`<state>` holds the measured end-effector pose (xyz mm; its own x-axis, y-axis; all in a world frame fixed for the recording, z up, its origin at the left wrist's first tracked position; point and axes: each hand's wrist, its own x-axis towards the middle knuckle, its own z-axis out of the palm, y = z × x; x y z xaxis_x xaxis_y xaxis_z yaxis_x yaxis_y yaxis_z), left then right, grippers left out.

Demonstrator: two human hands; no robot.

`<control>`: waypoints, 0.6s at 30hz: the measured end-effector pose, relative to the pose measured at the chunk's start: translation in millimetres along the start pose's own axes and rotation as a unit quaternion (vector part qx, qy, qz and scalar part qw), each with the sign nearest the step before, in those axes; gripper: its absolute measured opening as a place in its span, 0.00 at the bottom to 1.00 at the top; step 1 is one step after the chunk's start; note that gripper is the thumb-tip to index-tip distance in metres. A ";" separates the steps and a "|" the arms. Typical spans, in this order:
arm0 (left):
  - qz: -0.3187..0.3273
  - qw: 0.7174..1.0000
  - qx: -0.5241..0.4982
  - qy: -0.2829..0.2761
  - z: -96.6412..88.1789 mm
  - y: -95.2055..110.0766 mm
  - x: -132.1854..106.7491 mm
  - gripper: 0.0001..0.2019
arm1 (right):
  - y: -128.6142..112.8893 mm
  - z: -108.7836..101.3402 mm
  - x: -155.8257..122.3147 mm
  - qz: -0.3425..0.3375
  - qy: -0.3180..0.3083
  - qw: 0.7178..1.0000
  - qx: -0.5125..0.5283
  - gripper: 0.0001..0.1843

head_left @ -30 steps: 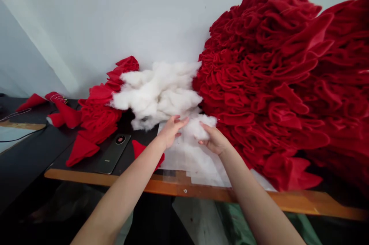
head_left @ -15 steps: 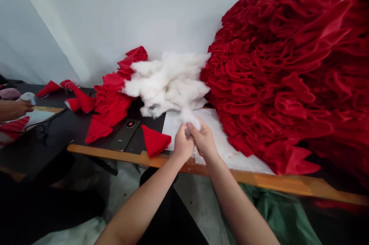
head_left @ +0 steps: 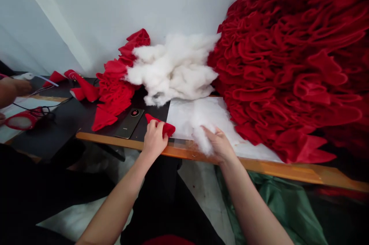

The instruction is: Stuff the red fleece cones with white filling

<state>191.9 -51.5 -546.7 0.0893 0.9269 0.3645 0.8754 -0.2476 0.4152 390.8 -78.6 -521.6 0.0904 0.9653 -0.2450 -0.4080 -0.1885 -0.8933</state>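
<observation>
My left hand (head_left: 155, 136) has its fingers closed over a small red felt cone (head_left: 169, 129) near the table's front edge. Between the thumb and fingers of my right hand (head_left: 220, 143) is a loose tuft of white stuffing (head_left: 203, 139), held above a sheet of white paper (head_left: 181, 122). Behind both hands rises a heap of white stuffing (head_left: 178, 68). A dark phone (head_left: 130, 124) lies just left of my left hand.
A tall pile of red felt pieces (head_left: 282, 75) fills the right side. A smaller red stack (head_left: 117, 87) stands left of the stuffing. At far left, another person's hand (head_left: 13, 89) works near a red and white piece (head_left: 24, 120) and a black cord (head_left: 46, 112).
My hands have parted. The left has moved left onto the red cone and taken hold of it, while the right keeps the tuft of stuffing. The view has shifted slightly.
</observation>
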 end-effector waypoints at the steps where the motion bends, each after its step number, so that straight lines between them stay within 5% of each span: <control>1: -0.006 1.000 -0.013 0.003 1.0 -2.4 1.5 0.12 | 2.4 3.5 -1.9 0.006 -0.012 1.000 -0.014 0.22; 7: -0.036 0.989 -0.146 0.011 -6.8 -4.6 14.8 0.08 | 21.0 23.8 -0.9 -0.038 -0.132 0.968 -0.212 0.11; 11: -0.047 0.978 -0.200 -0.026 -11.9 1.6 18.1 0.11 | 26.8 42.1 4.4 -0.211 -0.093 0.859 -0.456 0.12; 14: 0.005 0.982 -0.188 -0.006 -12.1 12.7 13.3 0.13 | 27.5 54.2 12.4 -0.211 -0.057 0.796 -0.564 0.13; 16: 0.055 0.984 -0.169 0.016 -11.3 20.9 8.2 0.13 | 27.4 56.7 19.8 -0.166 -0.041 0.806 -0.567 0.10; 18: 0.096 0.983 -0.156 0.029 -9.9 26.1 3.7 0.14 | 27.5 53.4 26.4 -0.134 -0.038 0.846 -0.514 0.07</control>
<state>210.4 -57.3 -526.3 0.2025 0.8396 0.5040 0.6566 -0.4983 0.5663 333.5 -48.6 -532.5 -0.0202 0.9998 0.0074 0.6274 0.0185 -0.7785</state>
